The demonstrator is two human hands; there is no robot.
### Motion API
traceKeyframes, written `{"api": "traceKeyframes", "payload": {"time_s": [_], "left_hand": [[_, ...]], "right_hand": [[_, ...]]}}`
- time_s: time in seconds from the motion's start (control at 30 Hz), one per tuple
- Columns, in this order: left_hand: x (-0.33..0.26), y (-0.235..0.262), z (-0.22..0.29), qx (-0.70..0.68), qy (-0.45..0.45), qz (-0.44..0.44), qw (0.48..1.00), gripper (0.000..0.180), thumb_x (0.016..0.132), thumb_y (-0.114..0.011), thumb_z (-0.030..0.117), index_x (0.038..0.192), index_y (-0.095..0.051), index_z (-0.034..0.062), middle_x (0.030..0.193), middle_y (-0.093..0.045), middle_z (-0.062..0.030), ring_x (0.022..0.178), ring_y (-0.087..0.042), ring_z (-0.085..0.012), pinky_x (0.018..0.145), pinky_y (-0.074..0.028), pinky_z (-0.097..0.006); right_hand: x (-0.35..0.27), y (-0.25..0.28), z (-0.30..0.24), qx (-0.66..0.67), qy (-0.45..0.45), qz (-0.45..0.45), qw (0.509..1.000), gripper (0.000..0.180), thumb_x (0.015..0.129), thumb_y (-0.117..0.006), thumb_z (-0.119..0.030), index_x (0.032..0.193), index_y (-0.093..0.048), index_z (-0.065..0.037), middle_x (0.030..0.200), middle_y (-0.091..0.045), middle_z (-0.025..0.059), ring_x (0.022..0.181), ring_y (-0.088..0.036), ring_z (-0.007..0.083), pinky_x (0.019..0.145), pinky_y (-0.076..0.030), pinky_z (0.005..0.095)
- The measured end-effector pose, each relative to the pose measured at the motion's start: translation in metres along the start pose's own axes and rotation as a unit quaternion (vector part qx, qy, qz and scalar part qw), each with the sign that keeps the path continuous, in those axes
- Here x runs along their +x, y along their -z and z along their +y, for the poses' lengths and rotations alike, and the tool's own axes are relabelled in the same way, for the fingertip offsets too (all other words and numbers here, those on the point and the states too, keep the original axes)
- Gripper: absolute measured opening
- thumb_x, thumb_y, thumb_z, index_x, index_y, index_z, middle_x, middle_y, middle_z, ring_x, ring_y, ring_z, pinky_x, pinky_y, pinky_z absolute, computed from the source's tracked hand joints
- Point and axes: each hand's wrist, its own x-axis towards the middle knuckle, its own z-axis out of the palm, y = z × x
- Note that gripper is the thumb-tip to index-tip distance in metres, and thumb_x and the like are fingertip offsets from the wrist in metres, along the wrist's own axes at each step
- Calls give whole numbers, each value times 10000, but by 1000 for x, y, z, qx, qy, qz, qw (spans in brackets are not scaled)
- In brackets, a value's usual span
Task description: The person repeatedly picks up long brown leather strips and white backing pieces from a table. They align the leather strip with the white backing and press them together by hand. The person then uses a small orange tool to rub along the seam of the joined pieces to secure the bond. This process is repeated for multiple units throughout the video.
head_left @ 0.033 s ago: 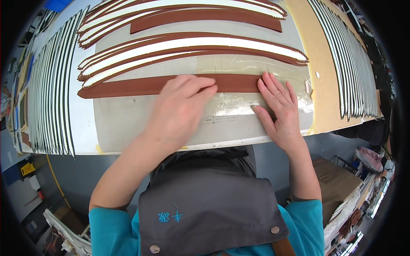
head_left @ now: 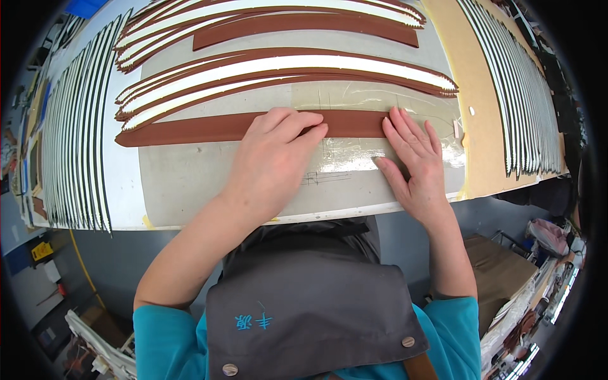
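Observation:
A long reddish-brown strip (head_left: 190, 131), which looks like leather or a similar sheet, lies lengthwise across the grey mat. My left hand (head_left: 272, 155) rests over its middle, thumb and fingertips closed together near the upper part of the strip. What they hold, if anything, is hidden. To the right, my right hand (head_left: 413, 152) lies flat with fingers spread, the fingertips on the strip's right end and the thumb on the mat. Just beyond sits a stack of brown-edged white strips (head_left: 285, 64) with notched ends.
Farther back lie another such stack (head_left: 266, 14) and a plain brown strip (head_left: 304, 31). Rows of dark-edged white strips stand at the left (head_left: 82, 126) and right (head_left: 506, 88). The grey mat (head_left: 190, 190) bears pen lines under a clear sheet. The table's front edge is close to me.
My left hand has shifted slightly to the right along the brown strip, and its motion blur is gone. The right hand stays in place.

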Motion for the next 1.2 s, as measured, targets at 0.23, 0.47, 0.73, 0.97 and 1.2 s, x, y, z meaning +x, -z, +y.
{"api": "traceKeyframes", "payload": {"time_s": [0.23, 0.47, 0.73, 0.97, 1.2], "left_hand": [[6, -21, -2, 42, 5, 35, 998, 298, 864, -750, 16, 1159, -778, 55, 1183, -721, -37, 1047, -608, -287, 913, -503, -407], [8, -21, -2, 43, 13, 26, 999, 298, 868, -761, 18, 1161, -789, 57, 1210, -724, -45, 1057, -595, -297, 933, -488, -385], [9, -19, 1, 48, 27, -1, 998, 311, 882, -749, -9, 1186, -787, 46, 1218, -722, -53, 1087, -588, -287, 969, -477, -374], [6, -16, 3, 62, 30, -35, 997, 356, 891, -744, 4, 1243, -769, 53, 1284, -709, -54, 1121, -577, -295, 1001, -470, -393], [-4, -20, 0, 75, 26, -22, 997, 393, 925, -719, 55, 1317, -736, 70, 1357, -684, -49, 1168, -565, -313, 1054, -434, -421]], "right_hand": [[-4, 1, 3, 16, -18, 21, 999, 617, 878, -826, -263, 1439, -652, -77, 1568, -567, 122, 1494, -478, 320, 1235, -305, 533], [-10, 6, 6, 37, -47, 62, 996, 694, 782, -892, -297, 1413, -682, -98, 1590, -530, 164, 1486, -451, 387, 1199, -325, 516], [-10, 3, 8, 36, -42, 84, 995, 627, 777, -895, -322, 1333, -720, -89, 1537, -563, 190, 1454, -483, 386, 1188, -348, 555], [-11, 2, 9, 42, -52, 73, 995, 593, 811, -879, -281, 1361, -727, -122, 1598, -516, 182, 1502, -434, 393, 1206, -328, 529], [-17, 1, 42, 153, -128, 248, 948, 335, 873, -820, -121, 1201, -779, -66, 1348, -705, 168, 1202, -693, 271, 988, -544, 395]]}}
